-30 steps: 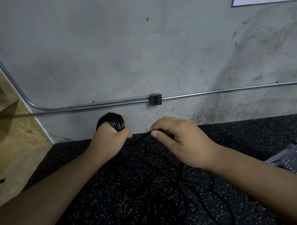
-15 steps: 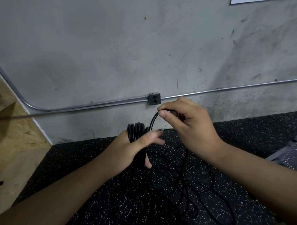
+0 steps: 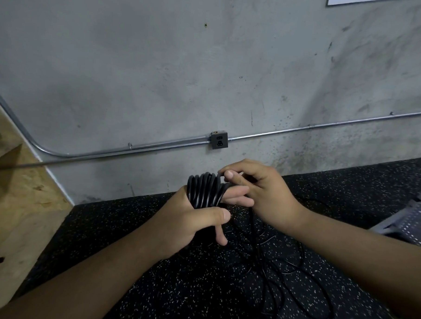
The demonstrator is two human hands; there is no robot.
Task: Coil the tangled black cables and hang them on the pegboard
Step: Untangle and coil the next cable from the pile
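A coil of black cable [image 3: 204, 190] with several loops is wrapped around my left hand [image 3: 192, 221], whose thumb presses across the loops. My right hand [image 3: 258, 192] pinches the running strand of the cable right beside the coil's top, above my left fingers. The rest of the black cable [image 3: 293, 278] lies in loose tangled loops on the dark speckled floor below my right forearm. No pegboard is in view.
A grey concrete wall with a metal conduit [image 3: 132, 147] and a small outlet box [image 3: 219, 140] stands just behind my hands. A plywood panel [image 3: 11, 213] rises at the left. A grey perforated object [image 3: 414, 216] sits at the right edge.
My right hand came down from near the outlet box to the coil, laying another loop over my left hand. My left hand turned and its thumb now clamps the loops.
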